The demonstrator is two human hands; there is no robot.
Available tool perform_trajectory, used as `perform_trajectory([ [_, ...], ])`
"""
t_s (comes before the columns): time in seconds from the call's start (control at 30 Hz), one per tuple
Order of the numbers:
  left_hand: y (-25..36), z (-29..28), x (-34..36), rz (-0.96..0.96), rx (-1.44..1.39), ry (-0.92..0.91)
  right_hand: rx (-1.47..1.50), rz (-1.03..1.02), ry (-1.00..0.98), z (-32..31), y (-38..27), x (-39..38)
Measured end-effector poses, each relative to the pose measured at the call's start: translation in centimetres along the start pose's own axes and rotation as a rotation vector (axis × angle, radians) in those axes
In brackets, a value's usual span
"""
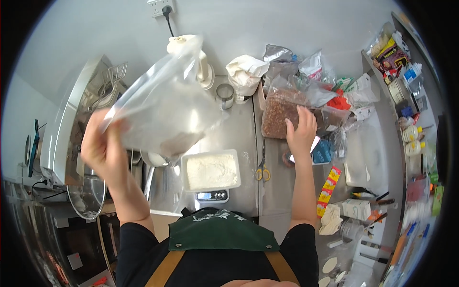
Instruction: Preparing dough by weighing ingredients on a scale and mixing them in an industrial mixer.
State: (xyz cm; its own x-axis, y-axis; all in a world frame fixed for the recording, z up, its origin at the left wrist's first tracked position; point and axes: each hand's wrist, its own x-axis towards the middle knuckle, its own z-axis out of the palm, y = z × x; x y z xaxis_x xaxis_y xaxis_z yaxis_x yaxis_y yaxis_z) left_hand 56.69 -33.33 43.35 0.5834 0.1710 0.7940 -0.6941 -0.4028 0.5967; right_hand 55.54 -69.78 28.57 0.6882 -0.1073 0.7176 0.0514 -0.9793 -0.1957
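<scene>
Green fabric forms the bib of the apron (222,232), held by brown straps over black sleeves, at the near edge. Just beyond it sits a digital kitchen scale (212,196) with a lit display, and directly above that in view is a white rectangular tub (213,171) of white powder. Scissors (263,173) with yellow and black handles lie to the right of the tub on the metal worktop (246,143). Farther right, a strip of red and yellow packets (329,191) lies near a white carton (356,209).

The left hand (104,143) is raised to the left of the tub, its fingers closed on the edge of a clear plastic bag (162,107). The bag hangs spread out over the worktop, with a brownish patch at its lower corner; what this is cannot be told. The right hand (302,130) has its fingers apart and reaches over the near right side of a bag of brown granules (279,112); whether they press on it is unclear. A blue packet (322,152) lies beside the right wrist.

Beyond, a metal cup (224,97) stands in front of a white sack (245,71). At the wall, a black plug (166,10) sits in a white socket.
</scene>
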Motion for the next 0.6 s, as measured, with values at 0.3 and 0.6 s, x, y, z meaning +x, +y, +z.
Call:
perform_trajectory([
  [0.3, 0.8, -14.1, -9.0, 0.084, -0.097, -0.213, 0.415, 0.463, -0.352, -1.3, -10.5, -18.6],
  [0.6, -0.1, -21.7, -16.9, -0.258, -0.141, -0.496, 0.285, 0.114, -0.347, 0.6, -16.6, -18.2],
])
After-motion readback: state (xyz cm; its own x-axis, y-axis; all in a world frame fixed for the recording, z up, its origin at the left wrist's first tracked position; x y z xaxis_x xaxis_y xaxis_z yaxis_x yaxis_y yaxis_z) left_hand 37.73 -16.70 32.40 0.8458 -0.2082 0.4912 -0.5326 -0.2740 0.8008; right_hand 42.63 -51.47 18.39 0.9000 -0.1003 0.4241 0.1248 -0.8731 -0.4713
